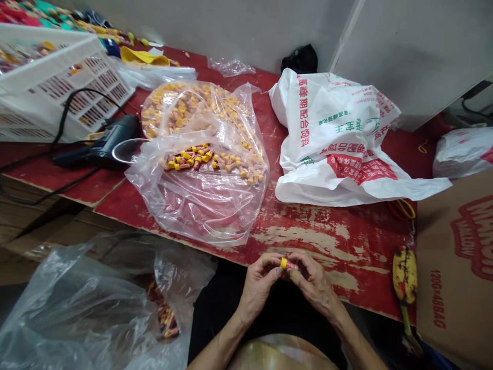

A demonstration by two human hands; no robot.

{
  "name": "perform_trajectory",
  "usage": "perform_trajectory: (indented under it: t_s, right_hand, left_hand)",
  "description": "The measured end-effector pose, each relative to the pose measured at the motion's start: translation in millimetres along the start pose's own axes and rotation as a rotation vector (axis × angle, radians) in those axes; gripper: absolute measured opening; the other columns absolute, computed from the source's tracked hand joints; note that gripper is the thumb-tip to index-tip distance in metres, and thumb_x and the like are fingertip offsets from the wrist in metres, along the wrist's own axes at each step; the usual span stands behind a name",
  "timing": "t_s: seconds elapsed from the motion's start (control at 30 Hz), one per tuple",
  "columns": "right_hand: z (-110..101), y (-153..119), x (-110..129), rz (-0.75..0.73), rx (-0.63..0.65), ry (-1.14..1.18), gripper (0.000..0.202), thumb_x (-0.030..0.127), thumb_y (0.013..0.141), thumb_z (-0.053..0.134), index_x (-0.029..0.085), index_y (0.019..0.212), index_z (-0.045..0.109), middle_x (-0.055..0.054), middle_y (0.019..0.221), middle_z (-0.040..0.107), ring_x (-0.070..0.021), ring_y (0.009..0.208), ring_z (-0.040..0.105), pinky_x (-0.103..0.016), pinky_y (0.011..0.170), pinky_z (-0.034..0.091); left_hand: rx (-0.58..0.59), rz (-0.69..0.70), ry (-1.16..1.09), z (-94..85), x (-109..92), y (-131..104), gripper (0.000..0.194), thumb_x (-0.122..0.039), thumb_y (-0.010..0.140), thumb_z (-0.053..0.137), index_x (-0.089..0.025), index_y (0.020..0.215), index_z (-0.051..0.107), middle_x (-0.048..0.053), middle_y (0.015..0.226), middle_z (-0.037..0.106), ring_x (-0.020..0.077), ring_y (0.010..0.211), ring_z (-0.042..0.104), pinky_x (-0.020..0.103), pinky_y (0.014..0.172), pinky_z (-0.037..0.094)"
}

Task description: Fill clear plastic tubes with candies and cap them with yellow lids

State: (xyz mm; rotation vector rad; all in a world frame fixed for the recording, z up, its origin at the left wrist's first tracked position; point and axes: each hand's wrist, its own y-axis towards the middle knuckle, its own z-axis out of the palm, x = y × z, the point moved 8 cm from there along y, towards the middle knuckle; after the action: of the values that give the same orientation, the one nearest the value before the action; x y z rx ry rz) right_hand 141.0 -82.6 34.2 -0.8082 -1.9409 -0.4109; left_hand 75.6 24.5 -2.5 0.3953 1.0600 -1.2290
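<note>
Candy piece (287, 265), small, red wrapper with a yellow band at one end, sits pinched between both hands at the near edge of the table (346, 241), just over the lap. Left hand (259, 283) grips the yellow-band end with thumb and forefinger; right hand (313, 283) pinches the other end, fingers curled in close. Fingertips of the two hands nearly touch around it.

Handling guess: very light, small, firm core under a thin crinkly wrap, likely a bit slick. Best held at the two ends, as now; a mid-body squeeze would probably crush or spin it.

Ahead of the hands and to the left: clear plastic bag (200, 195) lying open with a heap of the same pieces. Below the left hand, off the table edge: another clear bag (96, 308), a few pieces inside. Ahead to the right: white printed bag (339, 139). Right of the right hand: spotted banana (404, 275), then a cardboard box (458, 267). Far left: black heat gun (103, 146), white basket (50, 82).
</note>
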Motion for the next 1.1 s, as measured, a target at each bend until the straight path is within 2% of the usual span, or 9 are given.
perform_trajectory:
  t_s: [0.1,0.2,0.33,0.5,0.67,0.83,0.93,1.0,1.1]
  right_hand:
    - [-3.8,-0.9,4.4,-0.042,0.038,-0.147,0.019,0.032,0.094,0.043,0.021,0.101,0.057,-0.005,0.094,0.064,-0.0161,0.083,0.06,-0.026,0.073,0.046]
    - [-20.3,-1.9,2.9,-0.076,0.031,-0.535,0.021,0.03,0.094,0.04,0.02,0.094,0.059,-0.006,0.088,0.064,-0.0179,0.078,0.062,-0.027,0.068,0.045]
    - [-44.3,3.0,-19.1,0.127,0.048,-1.068,0.017,0.027,0.09,0.047,0.02,0.083,0.061,-0.007,0.079,0.066,-0.018,0.063,0.062,-0.026,0.053,0.037]
    - [-42.7,13.9,-35.1,0.32,0.103,-1.18,0.016,0.022,0.089,0.049,0.019,0.082,0.063,-0.011,0.083,0.069,-0.0225,0.066,0.066,-0.026,0.05,0.037]
    - [-31.8,18.8,-39.9,0.278,0.126,-1.242,0.018,0.011,0.085,0.048,0.015,0.078,0.065,-0.012,0.072,0.069,-0.0236,0.06,0.067,-0.027,0.048,0.039]
    - [-41.7,24.1,-43.3,0.302,0.096,-1.1,0.021,0.013,0.086,0.047,0.014,0.077,0.066,-0.013,0.075,0.069,-0.0257,0.061,0.067,-0.029,0.05,0.041]
    - [-51.0,25.1,-43.1,0.306,0.085,-0.944,0.026,0.021,0.089,0.044,0.017,0.073,0.064,-0.009,0.073,0.068,-0.0223,0.063,0.065,-0.029,0.055,0.041]
    - [-52.0,22.4,-40.1,0.268,0.037,-0.706,0.034,0.03,0.093,0.039,0.018,0.069,0.06,-0.004,0.067,0.064,-0.0185,0.062,0.061,-0.027,0.057,0.041]
    - [-43.9,14.0,-34.2,0.217,-0.078,-0.198,0.036,0.041,0.093,0.036,0.018,0.074,0.057,-0.001,0.068,0.059,-0.0163,0.065,0.055,-0.025,0.059,0.042]
  left_hand:
    - [0.018,-0.005,0.065,-0.3,2.6,-0.8,0.013,-0.028,0.073,0.07,-0.016,0.08,0.07,0.006,0.095,0.064,0.018,0.083,0.06,0.027,0.074,0.05]
    - [-0.006,0.014,0.144,-3.7,1.2,-1.4,0.015,-0.03,0.075,0.068,-0.017,0.082,0.069,0.005,0.094,0.061,0.0157,0.075,0.06,0.025,0.068,0.049]
    - [-0.051,-0.031,0.168,-8.2,3.6,-2.4,0.017,-0.031,0.077,0.064,-0.016,0.086,0.065,0.002,0.075,0.061,0.0132,0.064,0.057,0.024,0.062,0.046]
    - [-0.077,-0.081,0.143,-12.5,9.4,-2.0,0.021,-0.034,0.077,0.063,-0.014,0.086,0.063,0.001,0.066,0.064,0.0132,0.059,0.057,0.024,0.061,0.045]
    - [-0.112,-0.123,0.099,-10.7,11.9,2.2,0.021,-0.034,0.076,0.065,-0.014,0.083,0.062,0.001,0.064,0.065,0.0126,0.056,0.057,0.025,0.06,0.046]
    - [-0.113,-0.129,0.073,-2.9,11.8,5.9,0.022,-0.034,0.073,0.066,-0.014,0.082,0.061,0.001,0.062,0.063,0.0127,0.055,0.057,0.025,0.059,0.047]
    - [-0.094,-0.104,0.096,-2.4,9.3,3.2,0.022,-0.034,0.074,0.066,-0.014,0.084,0.062,0.001,0.064,0.063,0.0138,0.059,0.058,0.025,0.061,0.047]
    - [-0.089,-0.081,0.137,-4.4,5.8,0.0,0.022,-0.034,0.075,0.064,-0.014,0.085,0.063,0.001,0.066,0.063,0.0141,0.062,0.058,0.025,0.062,0.046]
    - [-0.082,-0.038,0.189,-6.1,-1.1,-3.5,0.019,-0.033,0.078,0.062,-0.015,0.086,0.064,0.001,0.07,0.061,0.0142,0.064,0.058,0.025,0.064,0.046]
